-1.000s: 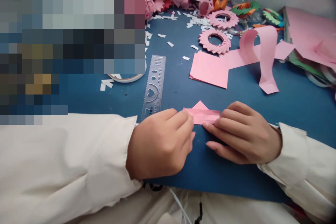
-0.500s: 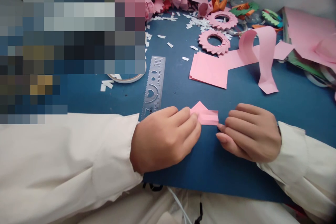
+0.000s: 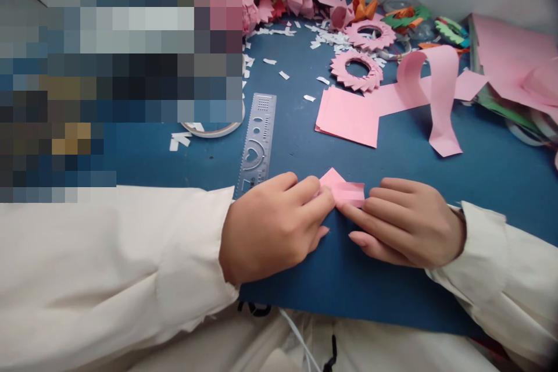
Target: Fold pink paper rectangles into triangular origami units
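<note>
A small folded pink paper [image 3: 349, 190] with a pointed top lies on the blue table [image 3: 288, 296]. My left hand [image 3: 279, 224] presses its fingertips on the paper's left part, thumb apart below. From the right, my right hand [image 3: 405, 224] reaches in, its index finger stretched to the paper's lower edge and its thumb apart from it. Behind the paper is a stack of pink squares [image 3: 349, 119]. A clear ruler [image 3: 257, 142] lies behind my left hand.
Two pink paper rings [image 3: 370, 78] [image 3: 375, 43] and a curled pink strip [image 3: 442, 99] lie farther back. White scraps [image 3: 326, 38], folded flowers and large pink sheets [image 3: 514, 52] line the back. A roll of tape [image 3: 218, 131] sits at the left, beside a blurred-out area.
My right hand's index finger has extended leftward to the paper's lower edge. My left thumb now shows below its fingers. The paper has barely moved.
</note>
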{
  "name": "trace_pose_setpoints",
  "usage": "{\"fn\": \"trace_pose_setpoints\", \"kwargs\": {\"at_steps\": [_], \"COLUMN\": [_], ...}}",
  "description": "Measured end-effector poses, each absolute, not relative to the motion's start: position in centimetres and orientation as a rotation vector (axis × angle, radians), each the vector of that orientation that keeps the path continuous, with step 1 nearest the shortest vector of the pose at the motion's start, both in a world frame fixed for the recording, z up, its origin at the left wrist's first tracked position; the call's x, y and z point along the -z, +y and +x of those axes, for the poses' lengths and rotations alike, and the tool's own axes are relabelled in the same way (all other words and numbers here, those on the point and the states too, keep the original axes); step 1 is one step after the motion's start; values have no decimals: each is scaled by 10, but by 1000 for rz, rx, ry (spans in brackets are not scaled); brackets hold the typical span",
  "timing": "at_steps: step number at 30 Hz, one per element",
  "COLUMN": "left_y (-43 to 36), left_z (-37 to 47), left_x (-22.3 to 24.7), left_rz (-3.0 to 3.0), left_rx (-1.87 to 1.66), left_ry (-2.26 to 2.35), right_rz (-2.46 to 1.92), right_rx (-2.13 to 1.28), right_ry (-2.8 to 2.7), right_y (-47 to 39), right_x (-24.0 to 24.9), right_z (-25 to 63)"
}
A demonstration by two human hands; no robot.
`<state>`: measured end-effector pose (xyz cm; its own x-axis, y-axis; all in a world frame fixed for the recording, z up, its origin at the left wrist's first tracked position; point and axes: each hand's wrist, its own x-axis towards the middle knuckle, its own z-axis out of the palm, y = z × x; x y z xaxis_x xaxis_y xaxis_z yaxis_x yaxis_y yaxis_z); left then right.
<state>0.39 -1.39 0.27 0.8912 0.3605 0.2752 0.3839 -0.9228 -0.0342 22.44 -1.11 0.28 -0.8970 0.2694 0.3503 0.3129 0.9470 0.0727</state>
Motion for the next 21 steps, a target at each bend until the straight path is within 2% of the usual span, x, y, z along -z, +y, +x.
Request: {"fn": "trace_pose_setpoints", "kwargs": {"at_steps": [12,21], "left_y": [-12,-4], "left_z": [-3,2], "left_x": [-5,-4], "left_rz": [-2902,-2938], "left_rx": [627,468], "left_ry": [-529,-532], "right_rz": [-556,-578], "right_rx": [316,259], "right_ry": [-2667,-2663], "right_y": [-15,-10], "right_x": [-4,0], "right_z": [224,220]}}
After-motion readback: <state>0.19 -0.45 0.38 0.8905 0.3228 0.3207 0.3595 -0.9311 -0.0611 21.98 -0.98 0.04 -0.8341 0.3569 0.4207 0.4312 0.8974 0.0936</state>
